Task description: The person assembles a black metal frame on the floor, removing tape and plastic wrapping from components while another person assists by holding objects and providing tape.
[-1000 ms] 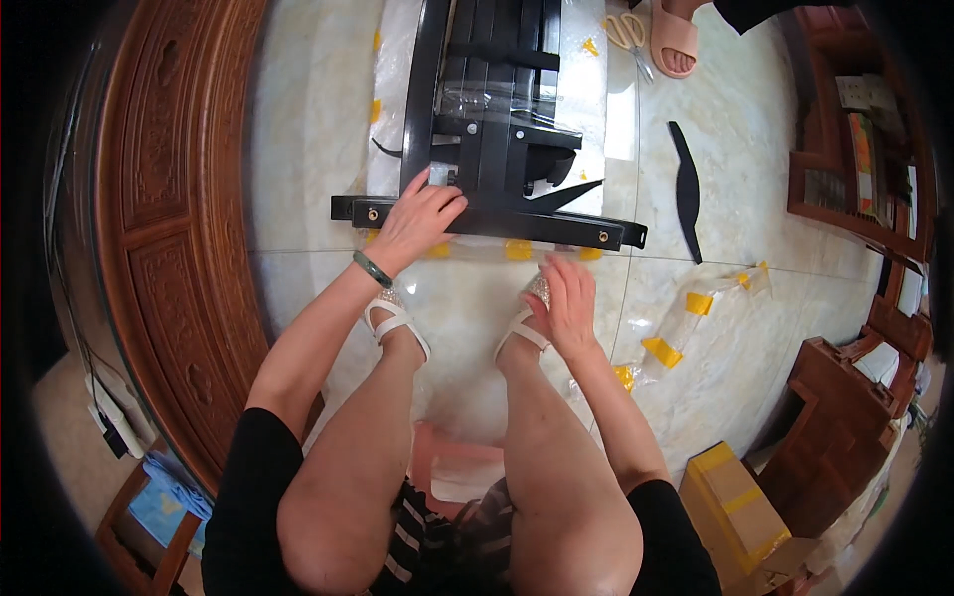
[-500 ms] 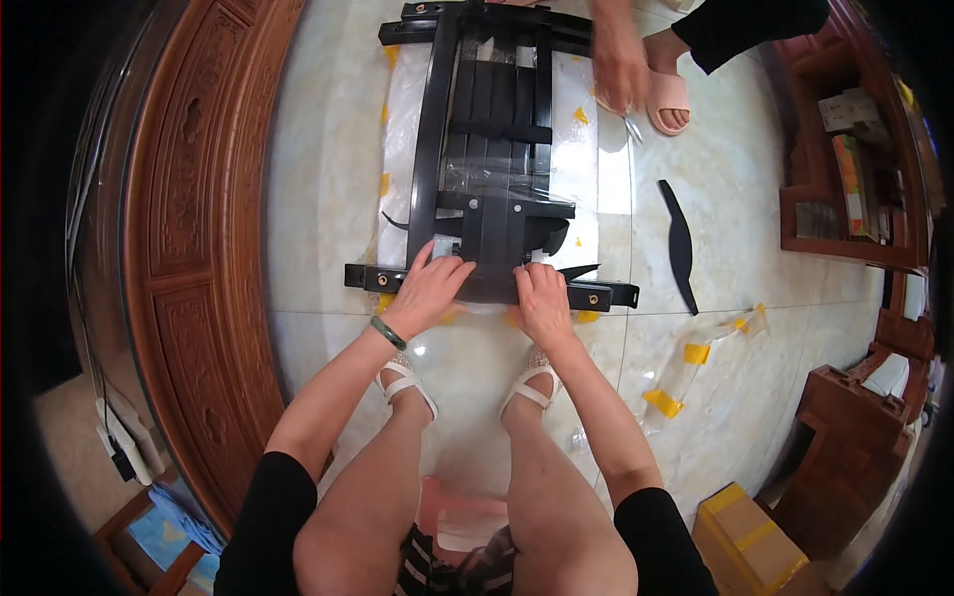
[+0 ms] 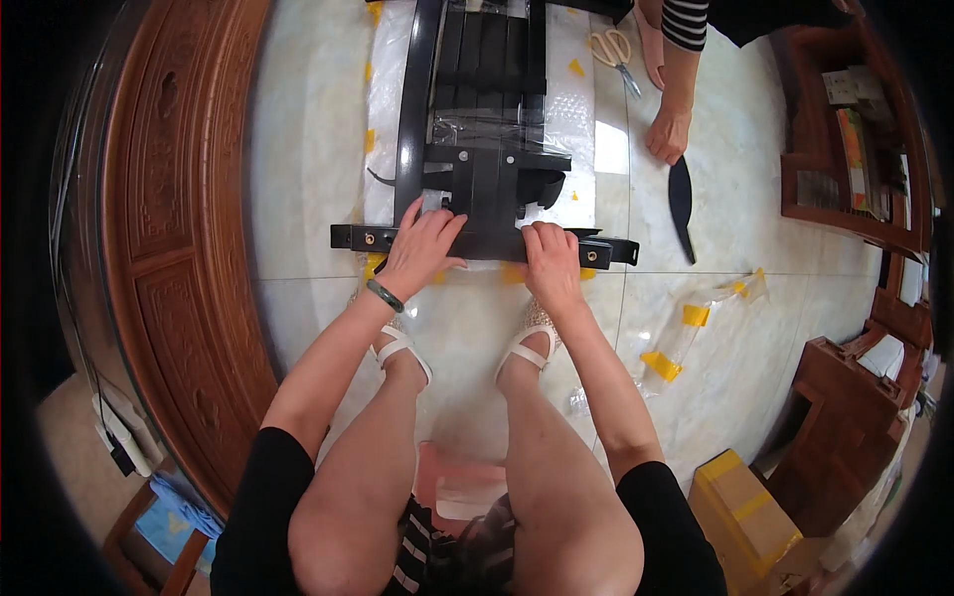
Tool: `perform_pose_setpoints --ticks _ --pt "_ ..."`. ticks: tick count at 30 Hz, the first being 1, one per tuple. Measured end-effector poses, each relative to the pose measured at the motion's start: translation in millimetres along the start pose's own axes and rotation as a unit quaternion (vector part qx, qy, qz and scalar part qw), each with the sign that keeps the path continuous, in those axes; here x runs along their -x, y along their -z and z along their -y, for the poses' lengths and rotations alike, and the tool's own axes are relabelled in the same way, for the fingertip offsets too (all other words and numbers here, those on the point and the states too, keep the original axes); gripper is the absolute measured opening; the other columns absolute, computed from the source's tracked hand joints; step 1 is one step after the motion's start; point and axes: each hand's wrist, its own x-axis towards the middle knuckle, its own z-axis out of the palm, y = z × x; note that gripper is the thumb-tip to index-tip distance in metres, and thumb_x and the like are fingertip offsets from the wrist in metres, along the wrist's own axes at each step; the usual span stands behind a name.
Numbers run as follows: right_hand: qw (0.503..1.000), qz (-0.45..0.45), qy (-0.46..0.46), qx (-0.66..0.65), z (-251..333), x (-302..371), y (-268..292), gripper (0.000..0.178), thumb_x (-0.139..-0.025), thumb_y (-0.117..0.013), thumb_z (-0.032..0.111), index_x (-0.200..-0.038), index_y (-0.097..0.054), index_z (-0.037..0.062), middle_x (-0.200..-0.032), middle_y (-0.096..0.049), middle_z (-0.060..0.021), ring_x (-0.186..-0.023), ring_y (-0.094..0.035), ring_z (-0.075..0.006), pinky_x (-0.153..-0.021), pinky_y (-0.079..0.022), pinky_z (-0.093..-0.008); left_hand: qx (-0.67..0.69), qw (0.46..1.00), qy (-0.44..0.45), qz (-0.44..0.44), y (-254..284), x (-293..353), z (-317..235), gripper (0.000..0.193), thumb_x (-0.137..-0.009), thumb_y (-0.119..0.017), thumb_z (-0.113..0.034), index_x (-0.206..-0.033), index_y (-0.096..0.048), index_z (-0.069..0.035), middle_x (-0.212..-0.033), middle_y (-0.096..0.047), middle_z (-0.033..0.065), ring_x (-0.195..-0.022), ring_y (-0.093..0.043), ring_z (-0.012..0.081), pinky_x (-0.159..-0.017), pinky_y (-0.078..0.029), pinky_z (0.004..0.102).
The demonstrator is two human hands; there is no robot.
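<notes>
A black metal frame lies on the floor in front of me, with bundled black bars and clear plastic wrap across its middle. My left hand is over the left part of its near crossbar, fingers over the top and thumb on the near side. Closed over the same end, right of the centre plate, is my right hand; its fingertips curl behind the bar. A black strap loops just beyond my hands. White foam wrapping with yellow tape lies under the frame.
Another person's hand touches the far end of a curved black piece at right. Scissors lie beyond. Torn plastic with yellow tape and a cardboard box are nearer right. A carved wooden cabinet lines the left.
The other person's hand has left the scissors on the floor and come nearer, to the curved black piece. The frame sits higher in the picture; my hands stay at its near end.
</notes>
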Motion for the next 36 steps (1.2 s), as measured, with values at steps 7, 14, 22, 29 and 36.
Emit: perform_pose_setpoints --ticks 7,14,22,29,36 --pt "0.999 -0.001 -0.002 -0.041 0.1 -4.9 9.4 0.049 -0.057 -0.080 0.015 -0.098 -0.056 0.0041 -0.099 -0.053 -0.0104 -0.095 -0.051 -0.0275 -0.080 -0.040 -0.0382 0.046 0.999 0.000 -0.002 1.4 1.5 4.6 0.071 -0.058 -0.079 -0.033 -0.121 -0.057 -0.009 -0.105 -0.056 0.0059 -0.104 -0.055 0.0224 -0.109 -0.026 0.0482" --pt "0.999 -0.001 -0.015 -0.034 6.4 -7.5 13.9 0.050 -0.058 -0.080 0.017 -0.101 -0.056 0.0053 -0.100 -0.053 -0.0114 -0.098 -0.050 -0.0285 -0.085 -0.039 -0.0415 0.022 1.000 -0.004 0.014 1.4 1.4 4.6 0.075 -0.057 -0.080 -0.035 -0.122 -0.055 -0.007 -0.107 -0.057 0.0076 -0.106 -0.054 0.0222 -0.110 -0.026 0.0489" --pt "0.998 0.052 0.019 0.008 1.7 -6.4 14.6 0.059 -0.060 -0.077 0.020 -0.114 -0.055 0.0076 -0.108 -0.054 -0.0091 -0.101 -0.051 -0.0273 -0.084 -0.041 -0.0401 0.007 0.999 0.004 0.033 -0.6 5.2 0.4 0.069 -0.067 -0.078 -0.024 -0.127 -0.051 -0.004 -0.113 -0.054 0.0117 -0.110 -0.053 0.0250 -0.112 -0.022 0.0525" --pt "0.998 0.050 0.030 -0.014 10.7 -14.5 19.4 0.062 -0.060 -0.079 0.027 -0.112 -0.054 0.0045 -0.107 -0.055 -0.0097 -0.102 -0.052 -0.0261 -0.088 -0.040 -0.0403 -0.023 1.000 0.009 0.018 -9.0 6.4 -2.6 0.071 -0.066 -0.077 -0.023 -0.130 -0.050 -0.009 -0.109 -0.055 0.0079 -0.104 -0.055 0.0220 -0.110 -0.022 0.0563" --pt "0.991 0.028 0.072 -0.109 23.4 -26.8 13.7 0.069 -0.064 -0.078 0.030 -0.121 -0.052 0.0014 -0.116 -0.054 -0.0137 -0.105 -0.052 -0.0313 -0.092 -0.041 -0.0413 -0.014 1.000 0.009 -0.002 -11.1 7.1 -1.1 0.069 -0.066 -0.077 -0.023 -0.129 -0.051 -0.009 -0.109 -0.055 0.0082 -0.105 -0.055 0.0215 -0.110 -0.023 0.0546"
